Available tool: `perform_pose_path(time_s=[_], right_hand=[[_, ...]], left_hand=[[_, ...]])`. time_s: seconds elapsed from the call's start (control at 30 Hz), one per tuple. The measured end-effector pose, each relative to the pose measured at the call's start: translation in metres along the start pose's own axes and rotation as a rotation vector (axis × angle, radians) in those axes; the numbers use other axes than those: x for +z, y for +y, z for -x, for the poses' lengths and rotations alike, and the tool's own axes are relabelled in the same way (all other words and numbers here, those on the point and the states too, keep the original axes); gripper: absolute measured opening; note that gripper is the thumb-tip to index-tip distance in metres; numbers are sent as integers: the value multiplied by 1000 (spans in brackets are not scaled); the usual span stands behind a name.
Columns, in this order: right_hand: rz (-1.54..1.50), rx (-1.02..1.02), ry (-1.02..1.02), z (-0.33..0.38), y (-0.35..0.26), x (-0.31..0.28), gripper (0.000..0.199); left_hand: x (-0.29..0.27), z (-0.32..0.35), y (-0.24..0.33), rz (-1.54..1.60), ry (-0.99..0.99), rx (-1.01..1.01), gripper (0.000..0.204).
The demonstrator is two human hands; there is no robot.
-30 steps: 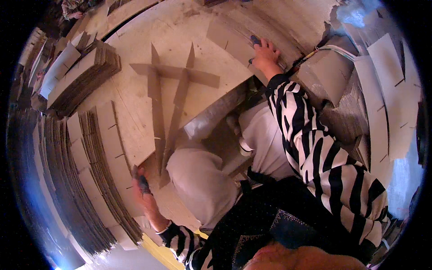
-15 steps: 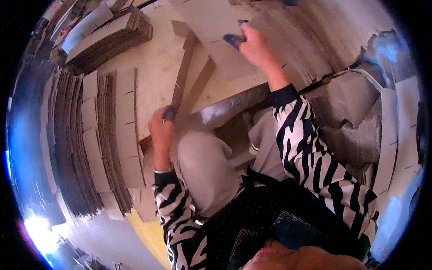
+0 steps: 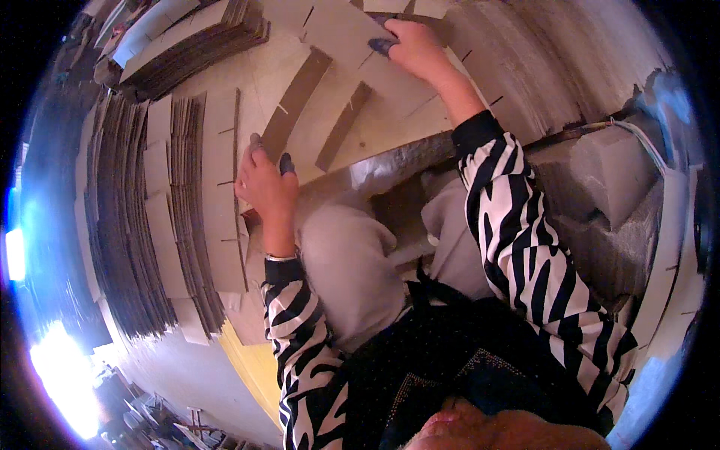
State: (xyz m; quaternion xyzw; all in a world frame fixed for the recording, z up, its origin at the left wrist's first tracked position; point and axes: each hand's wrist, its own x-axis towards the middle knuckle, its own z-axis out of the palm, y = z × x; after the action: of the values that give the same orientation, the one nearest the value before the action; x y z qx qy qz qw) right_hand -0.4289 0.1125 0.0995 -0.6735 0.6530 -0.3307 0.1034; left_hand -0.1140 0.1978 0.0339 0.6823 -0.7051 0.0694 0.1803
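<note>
My left hand [image 3: 268,184] has its fingers apart, with dark covers on the thumb and a fingertip. Its fingertips are beside the near end of a narrow brown cardboard strip [image 3: 298,94]. To the right of that strip lies a shorter cardboard strip [image 3: 343,126]. Farther out, my right hand [image 3: 418,49] is closed on a wide cardboard sheet [image 3: 330,26], thumb and fingertip covered in dark caps. The sheet's gripped edge is partly hidden by the hand.
Stacks of cardboard pieces [image 3: 124,225] stand along the left, with another stack [image 3: 199,45] at the far left. Layered large sheets [image 3: 525,60] lie at the far right. A pale worktop [image 3: 247,75] ends at a shiny front edge [image 3: 397,163] above my knees.
My left hand has let go of the long strip, which now lies flatter. My right hand has moved slightly farther away and closed on the wide sheet. The view has shifted a little.
</note>
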Motion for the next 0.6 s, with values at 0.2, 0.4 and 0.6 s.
perform_pose_path(time_s=[0.2, 0.4, 0.6], right_hand=[[-168, -65, -20, -3, -2, 3, 32], [-99, -66, -92, -7, 6, 28, 30], [-39, 54, 69, -14, 10, 1, 30]], left_hand=[[-13, -12, 8, 26, 205, 118, 40], [-25, -15, 39, 147, -338, 271, 32], [-40, 0, 21, 213, -464, 234, 30]])
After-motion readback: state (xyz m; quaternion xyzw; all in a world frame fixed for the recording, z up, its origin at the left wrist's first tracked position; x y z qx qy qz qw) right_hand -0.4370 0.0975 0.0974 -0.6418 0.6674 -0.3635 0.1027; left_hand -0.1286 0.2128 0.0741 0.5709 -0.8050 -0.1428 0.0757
